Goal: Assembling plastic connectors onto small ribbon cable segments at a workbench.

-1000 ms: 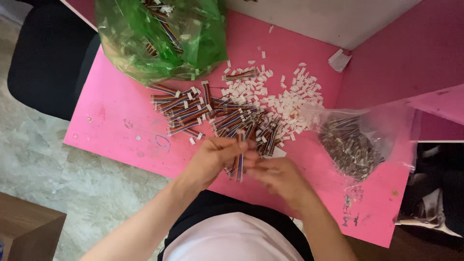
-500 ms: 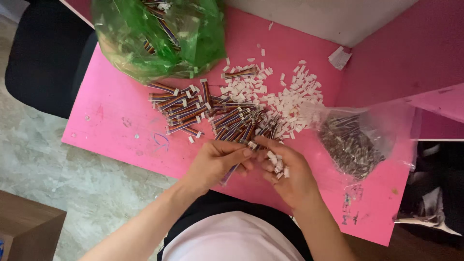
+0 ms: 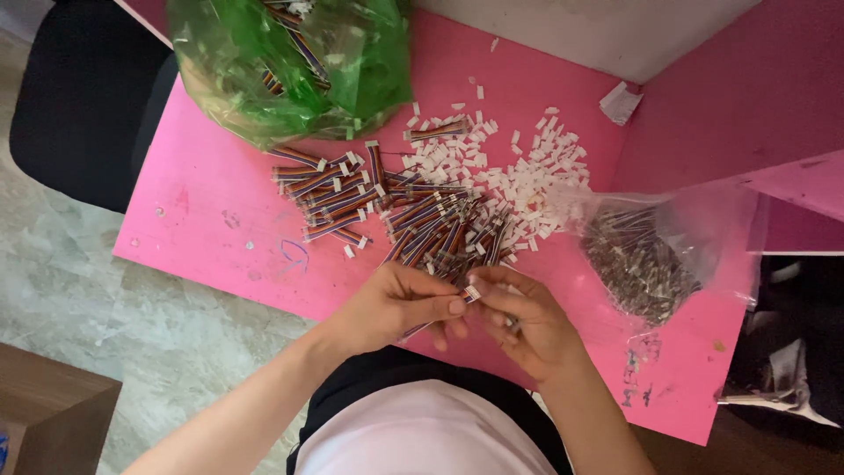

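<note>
On the far left of the pink counter (image 3: 202,237) sits one green plastic bag (image 3: 290,66), bulging with short multicoloured ribbon cables. Just right of it and nearer the person lies a loose pile of the same cables (image 3: 396,215), too many and too overlapped to count, with a scatter of small white connector housings (image 3: 519,171) beyond them, likewise uncountable.

At the near edge, the left hand (image 3: 396,308) has its grip closed on one ribbon cable (image 3: 440,315), thumb and fingers pinching it along its length. The right hand (image 3: 527,321) meets it at the white-tipped end (image 3: 472,292), fingers curled in; whether they hold a separate housing I cannot tell.

The cable looks light and limp, probably bending wherever unsupported, so it is best held close behind the tip. The housings seem tiny, hard and easily dropped.

Farthest right lies one clear plastic bag (image 3: 668,255) holding a dense heap of darker cables.
</note>
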